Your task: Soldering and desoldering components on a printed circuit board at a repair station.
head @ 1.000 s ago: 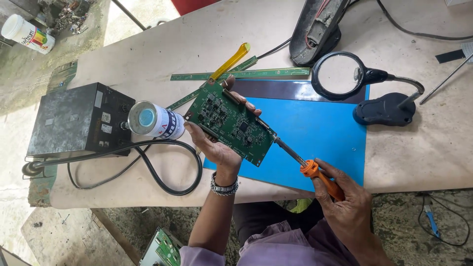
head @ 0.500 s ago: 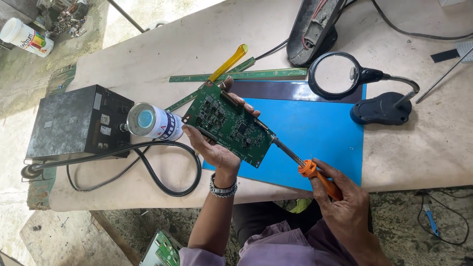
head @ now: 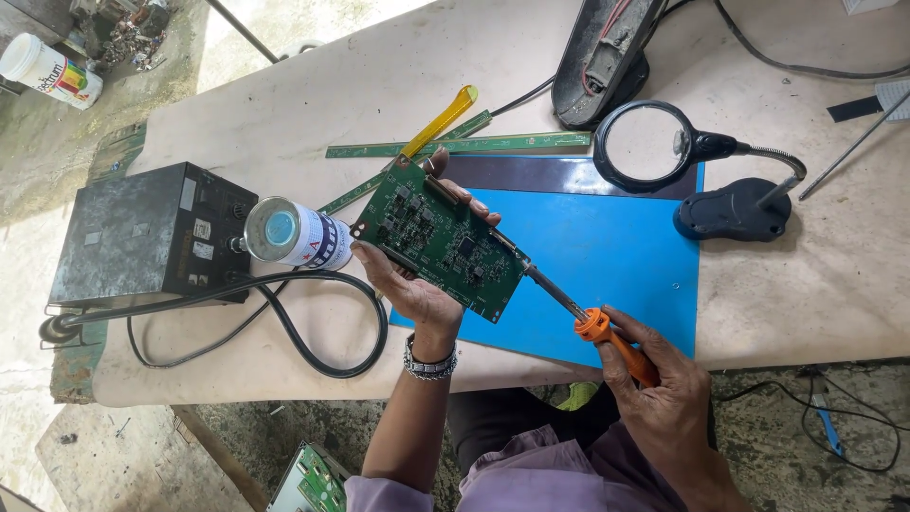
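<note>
My left hand (head: 409, 283) grips a green circuit board (head: 442, 237), holding it tilted above the left edge of a blue mat (head: 607, 256). My fingertips wrap over the board's far edge. My right hand (head: 654, 379) holds a soldering iron with an orange handle (head: 618, 343). Its metal tip (head: 545, 289) reaches the board's lower right edge. A watch is on my left wrist.
A dark metal box (head: 142, 232) with a black cable (head: 284, 322) sits at the left, a small tin can (head: 294, 234) beside it. A magnifier lamp (head: 701, 171), green strips (head: 455, 147), a yellow tool (head: 438, 121) and a black device (head: 607, 57) lie behind the mat. Another green board (head: 308, 479) lies below the table edge.
The view has shifted slightly. The board and the iron stay in my hands, with the tip still at the board's lower right edge.
</note>
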